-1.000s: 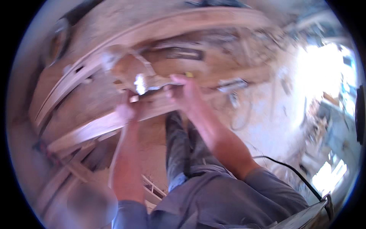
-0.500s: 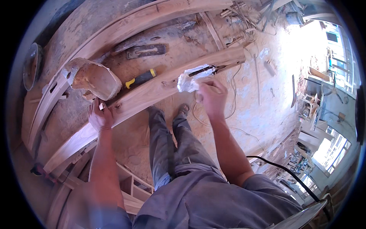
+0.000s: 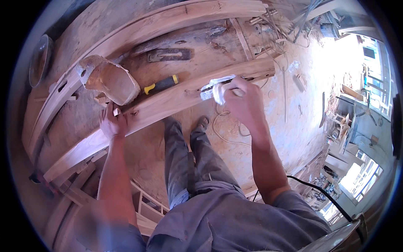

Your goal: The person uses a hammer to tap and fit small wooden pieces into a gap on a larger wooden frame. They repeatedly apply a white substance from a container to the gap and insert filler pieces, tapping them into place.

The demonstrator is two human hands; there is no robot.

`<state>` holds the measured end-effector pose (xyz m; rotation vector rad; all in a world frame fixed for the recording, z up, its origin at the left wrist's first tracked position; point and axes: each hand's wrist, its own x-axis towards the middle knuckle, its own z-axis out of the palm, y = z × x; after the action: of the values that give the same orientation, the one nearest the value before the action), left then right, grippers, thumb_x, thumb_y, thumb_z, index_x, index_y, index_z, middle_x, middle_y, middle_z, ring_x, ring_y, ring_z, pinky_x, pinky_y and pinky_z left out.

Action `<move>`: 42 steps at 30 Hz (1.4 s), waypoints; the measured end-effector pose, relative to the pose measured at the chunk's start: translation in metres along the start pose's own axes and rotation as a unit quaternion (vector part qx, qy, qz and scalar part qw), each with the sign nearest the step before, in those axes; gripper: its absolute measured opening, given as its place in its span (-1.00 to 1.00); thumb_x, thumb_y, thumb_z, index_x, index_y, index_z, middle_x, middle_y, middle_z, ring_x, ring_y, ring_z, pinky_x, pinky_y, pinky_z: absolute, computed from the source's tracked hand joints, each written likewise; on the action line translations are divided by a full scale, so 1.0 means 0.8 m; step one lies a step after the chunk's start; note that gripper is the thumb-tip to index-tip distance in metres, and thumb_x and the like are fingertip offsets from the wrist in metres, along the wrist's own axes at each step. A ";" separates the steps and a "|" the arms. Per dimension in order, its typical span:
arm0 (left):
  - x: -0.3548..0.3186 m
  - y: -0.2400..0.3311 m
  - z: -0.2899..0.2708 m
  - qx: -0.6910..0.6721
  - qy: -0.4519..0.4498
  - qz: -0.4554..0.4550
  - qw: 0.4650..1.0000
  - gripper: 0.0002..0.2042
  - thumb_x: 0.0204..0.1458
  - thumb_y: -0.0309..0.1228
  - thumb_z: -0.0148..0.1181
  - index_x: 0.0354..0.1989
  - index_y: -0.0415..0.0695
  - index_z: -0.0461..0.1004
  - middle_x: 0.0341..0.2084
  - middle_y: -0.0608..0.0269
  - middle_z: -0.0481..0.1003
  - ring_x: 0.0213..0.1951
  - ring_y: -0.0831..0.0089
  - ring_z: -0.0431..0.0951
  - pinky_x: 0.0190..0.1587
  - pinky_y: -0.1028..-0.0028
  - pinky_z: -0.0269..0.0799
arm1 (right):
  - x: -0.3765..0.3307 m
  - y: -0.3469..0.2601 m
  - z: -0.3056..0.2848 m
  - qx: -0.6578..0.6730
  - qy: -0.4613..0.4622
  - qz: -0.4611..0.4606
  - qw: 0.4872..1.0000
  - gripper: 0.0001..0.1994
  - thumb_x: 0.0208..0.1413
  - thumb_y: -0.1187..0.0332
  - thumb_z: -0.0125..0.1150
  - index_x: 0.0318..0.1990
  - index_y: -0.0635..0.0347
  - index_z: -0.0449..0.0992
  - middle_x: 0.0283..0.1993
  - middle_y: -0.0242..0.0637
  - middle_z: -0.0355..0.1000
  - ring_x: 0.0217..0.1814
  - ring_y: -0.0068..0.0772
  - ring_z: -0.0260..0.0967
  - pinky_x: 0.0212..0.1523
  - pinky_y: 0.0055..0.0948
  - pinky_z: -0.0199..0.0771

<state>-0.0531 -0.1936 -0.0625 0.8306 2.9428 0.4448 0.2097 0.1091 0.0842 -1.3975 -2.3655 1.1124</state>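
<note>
A long, slightly curved wooden beam point(image 3: 163, 101) lies across in front of me. My left hand point(image 3: 114, 126) is closed over its left part, fingers curled toward the far edge, with a small bright patch between them. Farther right, white paste point(image 3: 206, 95) is smeared around a dark slot in the beam. At that smear, my right hand point(image 3: 243, 98) is closed round a pale, stubby wad or brush head point(image 3: 218, 94); its exact kind is hidden by the fingers. Just beyond my left hand, a cut-open, rough-rimmed tub point(image 3: 119, 86) stands tilted, whitish inside.
A yellow-and-black handled tool point(image 3: 161, 84) lies behind the beam. Beyond it are a dark slotted plate point(image 3: 169, 54) and a second curved beam point(image 3: 168, 21). A round dish point(image 3: 40, 61) stands far left. A cable point(image 3: 218, 128) loops on the floor near my feet.
My right hand has moved right and down onto the slot, pressing the white paste, which is now less heaped. My left hand stays on the beam. The view has shifted slightly.
</note>
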 end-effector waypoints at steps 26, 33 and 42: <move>0.000 -0.006 0.007 0.013 0.027 0.014 0.999 -0.77 0.18 -0.34 0.19 -0.03 -0.08 0.62 -0.28 0.09 0.64 -0.17 0.03 0.58 -0.09 0.10 0.49 | -0.065 0.062 -0.042 -0.113 -0.073 -0.155 0.979 -0.88 0.08 0.53 0.26 -0.21 0.18 0.52 -0.25 -0.11 0.41 -0.24 0.08 0.46 -0.27 -0.06 0.48; 0.002 -0.008 0.011 0.013 0.049 0.027 0.998 -0.79 0.20 -0.32 0.20 -0.07 -0.08 0.63 -0.29 0.06 0.64 -0.21 0.02 0.58 -0.14 0.09 0.49 | -0.031 0.078 -0.031 -0.121 -0.087 -0.248 0.957 -0.77 0.01 0.60 0.28 -0.15 0.18 0.56 -0.22 -0.16 0.42 -0.24 -0.01 0.50 -0.27 -0.15 0.53; 0.004 -0.013 0.011 0.017 0.036 0.018 0.999 -0.77 0.23 -0.28 0.18 -0.05 -0.08 0.64 -0.29 0.02 0.63 -0.22 0.00 0.59 -0.14 0.06 0.49 | -0.025 0.126 -0.023 -0.060 0.065 -0.266 0.960 -0.77 0.04 0.59 0.27 -0.13 0.16 0.59 -0.21 -0.15 0.45 -0.25 -0.05 0.54 -0.31 -0.19 0.56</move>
<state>-0.0597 -0.1980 -0.0735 0.8897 3.0135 0.4380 0.2979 0.1301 0.0333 -0.7489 -2.5172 0.7157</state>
